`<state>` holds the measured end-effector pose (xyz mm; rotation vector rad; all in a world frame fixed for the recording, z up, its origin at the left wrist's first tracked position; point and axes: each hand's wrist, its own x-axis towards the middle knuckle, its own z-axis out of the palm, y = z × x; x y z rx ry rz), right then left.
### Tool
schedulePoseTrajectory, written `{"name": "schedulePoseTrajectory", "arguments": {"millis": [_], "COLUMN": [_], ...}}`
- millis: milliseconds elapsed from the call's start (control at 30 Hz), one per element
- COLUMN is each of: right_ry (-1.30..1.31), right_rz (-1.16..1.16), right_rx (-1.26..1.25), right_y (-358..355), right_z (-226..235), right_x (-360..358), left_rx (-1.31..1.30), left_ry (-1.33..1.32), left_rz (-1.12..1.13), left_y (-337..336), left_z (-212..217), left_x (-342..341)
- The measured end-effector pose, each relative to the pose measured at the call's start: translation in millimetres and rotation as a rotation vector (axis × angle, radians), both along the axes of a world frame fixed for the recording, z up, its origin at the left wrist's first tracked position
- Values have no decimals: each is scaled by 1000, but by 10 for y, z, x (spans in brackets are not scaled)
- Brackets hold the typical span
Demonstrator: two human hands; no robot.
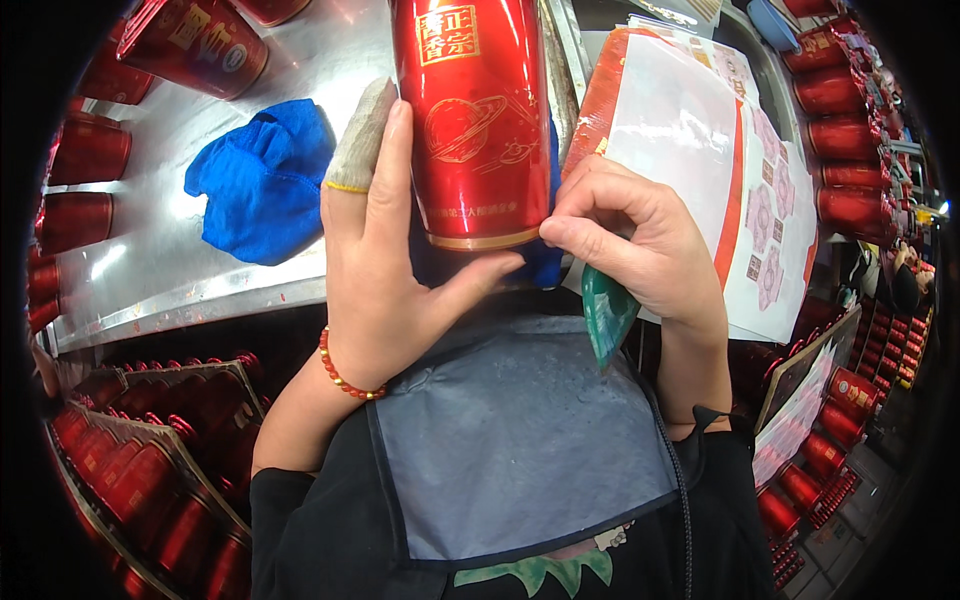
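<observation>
A shiny red canister [475, 130] with gold line drawings and a gold rim lies in front of me, its top cut off by the upper edge. My left hand [375, 260] rests along its left side, fingers stretched out and thumb spread below the rim. One left finger wears a beige cloth finger cover [362, 135]. My right hand [640, 230] is closed, thumb and forefinger together at the canister's lower right edge. A green pointed scraper-like tool [608, 315] sticks down from under its fingers. Some blue cloth [545, 265] shows beneath the canister.
A crumpled blue cloth [265, 180] lies on the metal table [160, 260], left of the canister. Several red canisters [195, 45] stand at the far left. Sticker sheets [680, 130] lie at right, near stacked red canisters [840, 135]. Crates of red canisters [130, 480] flank me below.
</observation>
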<state>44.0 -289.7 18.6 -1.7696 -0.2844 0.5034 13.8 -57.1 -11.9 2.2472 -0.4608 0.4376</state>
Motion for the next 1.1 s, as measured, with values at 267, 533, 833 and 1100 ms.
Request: {"name": "schedulePoseTrajectory", "arguments": {"millis": [267,533,833,1100], "right_ry": [11,167,132,143], "right_rz": [-2,-65,-71,-103], "right_rx": [-30,37,138,251], "right_y": [-17,-41,43,72], "right_z": [-32,3,-83,-178], "right_x": [17,6,6,33], "left_rx": [245,-248,-672,-832], "left_ry": [-80,221,519,604], "left_rz": [58,-142,-91,-80], "left_y": [-43,186,95,25], "left_z": [48,-191,-155,-52], "left_x": [38,12,-55,-33]}}
